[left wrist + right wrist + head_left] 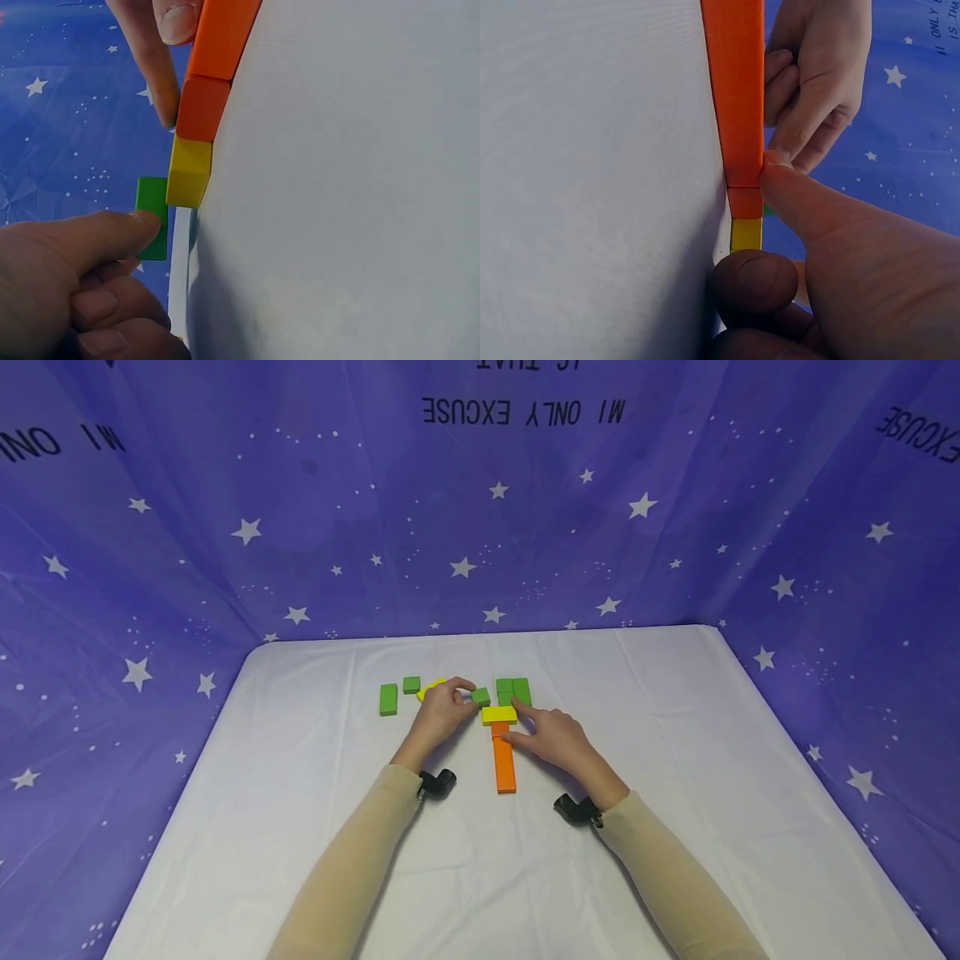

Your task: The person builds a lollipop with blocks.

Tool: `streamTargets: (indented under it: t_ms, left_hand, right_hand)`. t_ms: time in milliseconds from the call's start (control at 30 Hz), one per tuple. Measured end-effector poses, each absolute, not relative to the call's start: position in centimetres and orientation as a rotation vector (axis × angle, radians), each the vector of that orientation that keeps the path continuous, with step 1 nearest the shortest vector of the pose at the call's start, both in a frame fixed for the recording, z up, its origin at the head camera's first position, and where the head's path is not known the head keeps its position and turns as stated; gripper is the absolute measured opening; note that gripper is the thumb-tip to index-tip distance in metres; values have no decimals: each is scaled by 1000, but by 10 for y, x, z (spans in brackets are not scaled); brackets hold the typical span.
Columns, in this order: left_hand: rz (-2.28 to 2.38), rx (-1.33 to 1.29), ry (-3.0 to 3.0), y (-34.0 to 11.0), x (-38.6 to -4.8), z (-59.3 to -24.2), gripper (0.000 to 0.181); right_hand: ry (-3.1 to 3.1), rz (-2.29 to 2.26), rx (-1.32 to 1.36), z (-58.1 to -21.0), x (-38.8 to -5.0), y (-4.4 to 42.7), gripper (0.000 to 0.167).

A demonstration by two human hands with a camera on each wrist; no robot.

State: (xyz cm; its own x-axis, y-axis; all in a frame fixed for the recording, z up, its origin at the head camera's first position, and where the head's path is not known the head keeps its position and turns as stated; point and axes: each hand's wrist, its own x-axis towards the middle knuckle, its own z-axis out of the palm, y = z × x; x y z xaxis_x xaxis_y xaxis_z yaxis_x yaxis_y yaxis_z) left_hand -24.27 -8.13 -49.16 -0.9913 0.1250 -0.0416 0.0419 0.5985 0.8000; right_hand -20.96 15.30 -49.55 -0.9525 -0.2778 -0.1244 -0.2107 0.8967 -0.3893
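Note:
My left hand (441,710) pinches a small green block (481,697) between thumb and fingers, just left of a group of green blocks (521,692). In the left wrist view that green block (152,196) appears beside the yellow block (189,172). A long orange block (505,767), a short orange block (500,729) and a yellow block (498,716) lie end to end in a column below the green group. My right hand (558,739) rests at the column's right side, its thumb touching the orange part and its index finger reaching to the green blocks.
Left of my left hand lie a green rectangular block (388,700), a small green block (411,685) and a yellow piece (431,688) partly hidden by the hand. All sit on a white-covered table (637,693). A blue starry curtain (540,527) surrounds its far and side edges.

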Motion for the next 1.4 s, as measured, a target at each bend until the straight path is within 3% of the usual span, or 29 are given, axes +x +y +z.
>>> streamTargets:
  t_ms: [1400]
  left_hand:
    - [1215, 139, 2756, -73, -247, -496, 29]
  right_hand:
    - [2873, -590, -385, -499, -209, 154, 80]
